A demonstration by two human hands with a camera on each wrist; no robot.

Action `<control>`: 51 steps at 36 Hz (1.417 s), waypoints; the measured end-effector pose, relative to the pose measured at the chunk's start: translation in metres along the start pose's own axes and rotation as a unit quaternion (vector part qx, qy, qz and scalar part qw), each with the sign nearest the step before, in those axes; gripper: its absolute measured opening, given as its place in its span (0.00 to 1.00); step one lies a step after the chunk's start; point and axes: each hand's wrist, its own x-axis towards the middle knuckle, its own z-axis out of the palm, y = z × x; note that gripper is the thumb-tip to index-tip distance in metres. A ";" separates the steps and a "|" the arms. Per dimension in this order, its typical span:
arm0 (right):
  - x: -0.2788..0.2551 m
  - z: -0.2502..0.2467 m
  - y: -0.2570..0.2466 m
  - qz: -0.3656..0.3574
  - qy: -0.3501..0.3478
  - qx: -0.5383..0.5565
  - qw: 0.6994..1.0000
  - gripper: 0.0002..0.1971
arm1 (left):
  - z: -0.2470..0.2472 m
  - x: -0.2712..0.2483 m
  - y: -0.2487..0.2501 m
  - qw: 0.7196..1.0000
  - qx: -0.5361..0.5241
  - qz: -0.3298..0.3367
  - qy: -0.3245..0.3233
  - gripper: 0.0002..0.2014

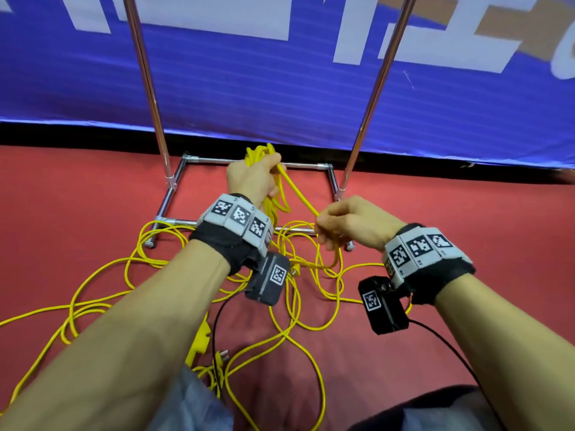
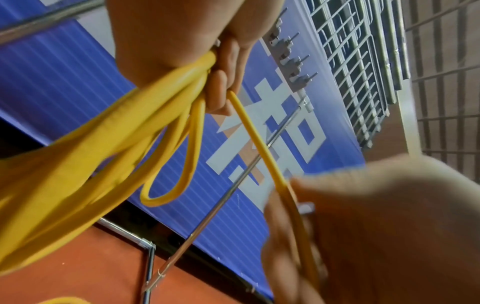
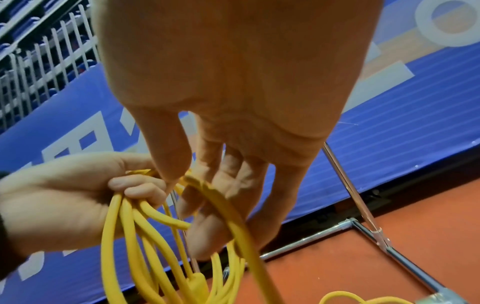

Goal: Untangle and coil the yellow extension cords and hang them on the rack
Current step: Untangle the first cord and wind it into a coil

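Observation:
My left hand (image 1: 253, 178) grips a bundle of yellow cord loops (image 1: 259, 154) in front of the rack's base; the left wrist view shows its fingers (image 2: 223, 82) curled round the coil (image 2: 103, 144). A single strand (image 1: 298, 191) runs from that bundle down to my right hand (image 1: 342, 223), which pinches it. In the right wrist view the strand (image 3: 228, 209) lies across my right hand's fingers (image 3: 207, 185) under the thumb. The rest of the yellow cords (image 1: 102, 275) lie tangled on the red floor below both arms.
The chrome rack has two upright posts (image 1: 149, 88) (image 1: 376, 88) and a rectangular base frame (image 1: 211, 160) on the red floor. A blue banner (image 1: 280, 88) stands behind it. A yellow socket block (image 1: 200, 337) and a plug (image 1: 222, 356) lie near my knees.

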 end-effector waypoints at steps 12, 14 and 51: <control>0.006 0.016 -0.033 -0.129 0.045 0.029 0.990 0.15 | -0.006 -0.007 -0.002 0.997 0.051 -0.025 -0.060 0.17; 0.011 0.016 -0.036 -0.124 0.054 0.039 0.990 0.16 | -0.002 -0.012 -0.003 0.995 0.058 -0.040 -0.074 0.17; 0.009 0.024 -0.025 -0.065 0.013 0.083 0.994 0.17 | 0.003 -0.021 0.013 0.996 -0.025 -0.067 -0.060 0.13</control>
